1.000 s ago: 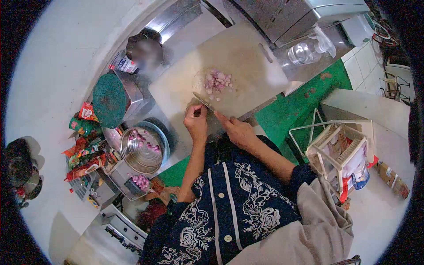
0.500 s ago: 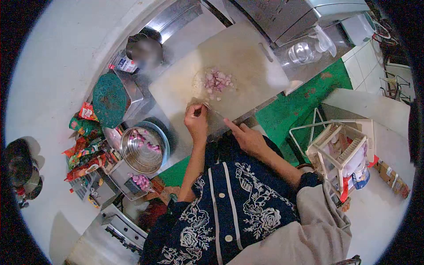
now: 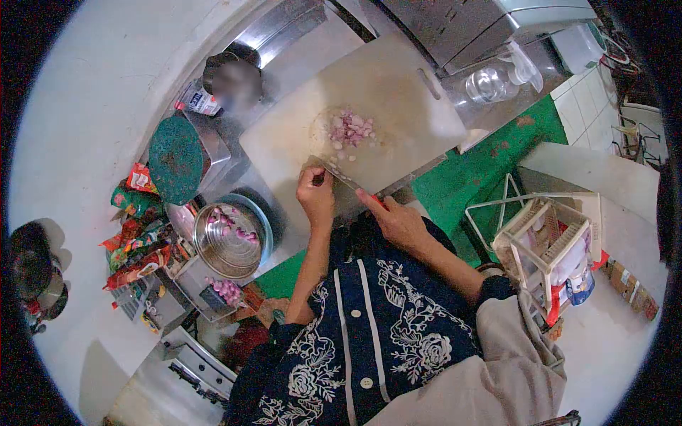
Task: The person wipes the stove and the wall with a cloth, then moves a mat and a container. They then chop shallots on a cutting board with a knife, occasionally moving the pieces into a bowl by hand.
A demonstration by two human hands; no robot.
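My right hand (image 3: 396, 223) grips the red handle of a knife (image 3: 342, 176). Its blade slants up and left across the near edge of the white cutting board (image 3: 405, 78), and small pale slices cling along it. Right at the blade's tip, my left hand (image 3: 315, 193) is closed with its fingers bunched together; I cannot tell what they pinch. Beyond both hands, a heap of chopped pinkish-purple shallots (image 3: 352, 129) lies on the middle of the board, with a few loose slices nearer the knife.
Left of the board, a steel bowl (image 3: 210, 250) with shallots sits in a blue basin (image 3: 266, 234). More shallots (image 3: 226, 291) lie below it. A green round lid (image 3: 176, 160) and food packets (image 3: 142, 202) line the wall side. A clear plastic bottle (image 3: 490, 85) stands at the right.
The knife blade has tilted, so its flat side with slices now shows more clearly. My right hand has shifted slightly and the red handle is more visible. My left hand stays nearly in place.
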